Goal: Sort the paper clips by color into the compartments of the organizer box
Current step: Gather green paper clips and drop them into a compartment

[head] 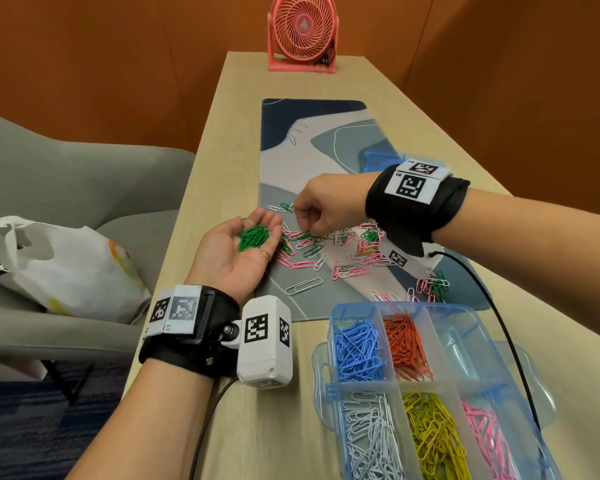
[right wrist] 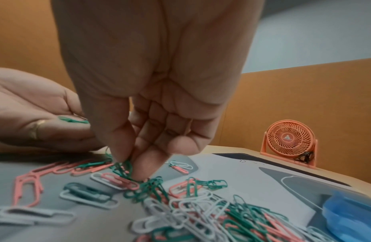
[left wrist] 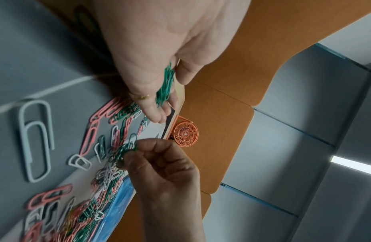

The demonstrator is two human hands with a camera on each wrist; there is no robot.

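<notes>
While I view from the head camera, organizer box (head: 333,327) nearest with blue, red, white, yellow, pink clips sorted, left hand (head: 238,252) palm-up cradling green clips (head: 253,237), fingers relaxed, right hand (head: 317,207) pinching apparently several green clips from mixed pile (head: 347,251) on desk mat (head: 312,143), fan (head: 303,32) farthest.

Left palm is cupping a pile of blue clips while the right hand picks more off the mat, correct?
Not blue: the head view shows the left hand cupping green clips. The right hand does pick more off the mat.
</notes>
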